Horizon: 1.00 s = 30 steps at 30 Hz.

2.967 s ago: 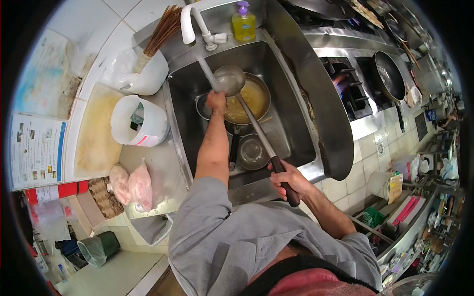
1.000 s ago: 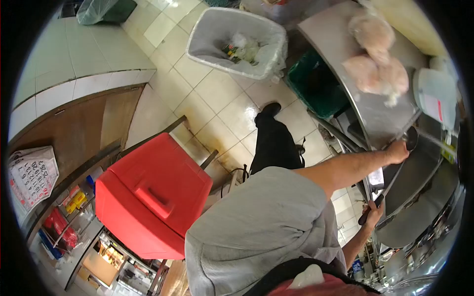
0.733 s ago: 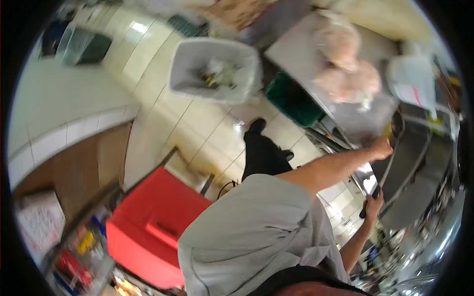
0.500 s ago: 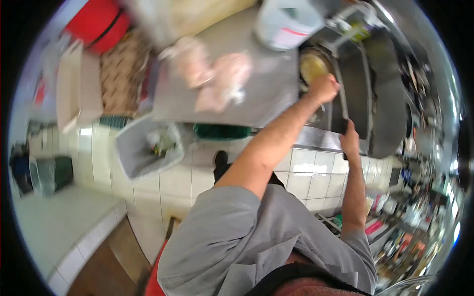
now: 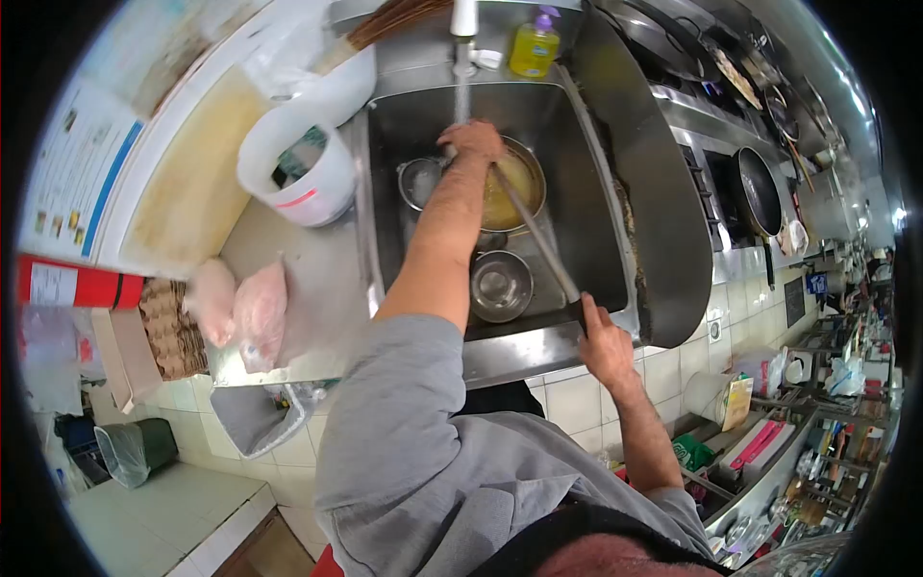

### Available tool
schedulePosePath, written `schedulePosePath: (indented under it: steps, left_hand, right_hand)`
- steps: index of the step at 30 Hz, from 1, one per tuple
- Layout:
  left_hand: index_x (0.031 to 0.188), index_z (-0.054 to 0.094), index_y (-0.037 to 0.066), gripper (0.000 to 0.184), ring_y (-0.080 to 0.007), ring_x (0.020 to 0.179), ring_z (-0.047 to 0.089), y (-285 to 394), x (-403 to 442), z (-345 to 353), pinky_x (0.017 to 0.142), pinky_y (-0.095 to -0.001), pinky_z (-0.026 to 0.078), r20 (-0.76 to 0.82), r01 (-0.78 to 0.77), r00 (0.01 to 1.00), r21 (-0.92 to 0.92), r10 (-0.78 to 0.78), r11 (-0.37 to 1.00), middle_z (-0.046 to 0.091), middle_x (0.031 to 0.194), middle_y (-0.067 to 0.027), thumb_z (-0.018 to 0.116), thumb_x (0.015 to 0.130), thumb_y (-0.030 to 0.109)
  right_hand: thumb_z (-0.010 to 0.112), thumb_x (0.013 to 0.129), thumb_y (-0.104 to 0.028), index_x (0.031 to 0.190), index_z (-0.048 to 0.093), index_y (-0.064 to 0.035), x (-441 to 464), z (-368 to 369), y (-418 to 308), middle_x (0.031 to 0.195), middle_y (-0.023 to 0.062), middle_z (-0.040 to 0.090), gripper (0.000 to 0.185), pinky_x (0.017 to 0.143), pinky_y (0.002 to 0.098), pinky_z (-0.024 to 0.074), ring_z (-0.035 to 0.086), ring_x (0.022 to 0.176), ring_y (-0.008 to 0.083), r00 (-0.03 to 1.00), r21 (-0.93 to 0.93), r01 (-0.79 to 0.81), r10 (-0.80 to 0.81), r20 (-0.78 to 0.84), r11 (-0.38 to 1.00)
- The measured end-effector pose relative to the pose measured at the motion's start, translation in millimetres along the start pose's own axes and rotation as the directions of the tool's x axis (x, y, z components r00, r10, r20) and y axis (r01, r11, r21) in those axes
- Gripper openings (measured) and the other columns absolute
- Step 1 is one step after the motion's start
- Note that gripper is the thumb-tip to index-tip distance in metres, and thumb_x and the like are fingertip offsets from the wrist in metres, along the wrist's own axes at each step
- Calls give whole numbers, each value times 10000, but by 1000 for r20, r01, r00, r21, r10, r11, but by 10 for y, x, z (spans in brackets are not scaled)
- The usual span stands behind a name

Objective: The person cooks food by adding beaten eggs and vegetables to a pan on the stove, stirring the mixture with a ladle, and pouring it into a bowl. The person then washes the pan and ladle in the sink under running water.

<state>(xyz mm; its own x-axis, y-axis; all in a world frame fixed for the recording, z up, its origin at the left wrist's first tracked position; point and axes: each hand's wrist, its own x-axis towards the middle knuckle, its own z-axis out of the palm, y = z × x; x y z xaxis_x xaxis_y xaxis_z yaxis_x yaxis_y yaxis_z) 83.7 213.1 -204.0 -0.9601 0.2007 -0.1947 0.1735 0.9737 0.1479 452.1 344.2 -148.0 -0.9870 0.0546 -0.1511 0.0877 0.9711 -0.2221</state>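
Note:
A long, narrow metal blade with a black handle slants across the sink. My right hand grips the handle above the front rim. At the blade's far end my left hand is closed around the metal, under the white tap and its running water. A round pan of yellowish liquid lies below that hand. Beside it are a small strainer-like bowl and, nearer me, a steel bowl. Part of the pan is hidden by my left hand and the blade.
Pale raw chicken pieces lie on the steel counter, left of the sink. A white bucket stands between. Yellow soap sits behind the basin. To the right, a metal partition separates the stove with a black pan.
The head view has swung toward the sink, bringing the tap and stove into clearer sight. My left hand is now at the blade's far end under the tap; my right still holds the handle.

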Motion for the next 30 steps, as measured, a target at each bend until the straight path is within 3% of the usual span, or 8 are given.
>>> schedulePosePath:
  steps: [5, 7, 10, 13, 20, 22, 25, 30]
  left_hand:
    - [1014, 646, 29, 304, -397, 974, 587, -102, 381, 317, 784, -597, 463, -39, 130, 991, 97, -127, 987, 606, 1085, -178, 565, 798, 226]
    - [1014, 621, 11, 319, -369, 939, 607, -339, 435, 386, 794, -501, 486, -192, 22, 979, -206, -62, 978, 615, 1040, -185, 477, 844, 239]
    - [977, 630, 9, 288, -326, 951, 610, -362, 229, 204, 805, -408, 493, -132, 349, 867, -527, -480, 775, 615, 1040, -191, 530, 808, 219]
    - [972, 631, 6, 279, -341, 967, 601, -486, 336, 459, 803, -420, 491, 148, 508, 676, -804, -722, 311, 618, 1038, -183, 579, 768, 189]
    - [931, 595, -51, 264, -288, 780, 630, -511, 463, 1161, 653, -352, 512, -396, 8, 828, -698, -396, 716, 632, 907, -165, 573, 754, 144]
    - [1078, 536, -64, 395, -288, 954, 600, -382, 369, 906, 822, -373, 478, 157, 150, 987, -979, -38, -135, 619, 973, -201, 622, 723, 86]
    - [1109, 518, -34, 423, -221, 917, 597, -462, 233, 387, 829, -359, 470, 161, 320, 926, -814, 341, -485, 606, 991, -153, 637, 715, 62]
    - [1135, 531, 111, 393, -287, 937, 593, -510, 243, 211, 828, -398, 462, -406, -440, 889, -631, 211, 638, 607, 1026, -137, 640, 757, 129]
  right_hand:
    - [605, 686, -19, 1227, 371, -28, 362, 77, 138, 885, 151, 573, 589, 530, 416, 494, 612, 617, 326, 977, 208, 159, -124, -171, 965]
    - [616, 669, 7, 1216, 356, 7, 524, -81, 95, 762, 99, 558, 606, 449, 326, 456, 572, 520, 231, 773, 810, -551, -242, 586, 202]
    - [602, 671, 18, 1209, 347, 34, 606, -262, -35, 678, 54, 510, 595, 412, 270, 410, 503, 467, 157, 793, 820, -568, -308, 525, -64]
    - [606, 667, 16, 1244, 326, 35, 637, -159, -163, 669, 53, 492, 642, 415, 288, 409, 490, 464, 152, 867, 850, -423, -130, 480, 315]
    - [565, 675, 33, 1362, 239, 41, 250, -162, -6, 818, 140, 589, 760, 574, 287, 465, 556, 582, 177, 902, 786, -372, -8, 432, 494]
    - [578, 688, -15, 1354, 261, 29, 142, -242, -11, 779, 188, 607, 739, 671, 344, 476, 600, 676, 286, 905, 684, -383, 104, 412, 621]
    - [576, 695, -34, 1352, 269, 8, 1, -360, 64, 775, 260, 601, 726, 688, 407, 476, 612, 728, 375, 930, 456, -316, 176, 323, 832]
    - [572, 685, -19, 1329, 303, -17, -90, -428, 8, 789, 231, 609, 698, 645, 473, 481, 605, 721, 396, 975, 199, -159, 123, 185, 967]
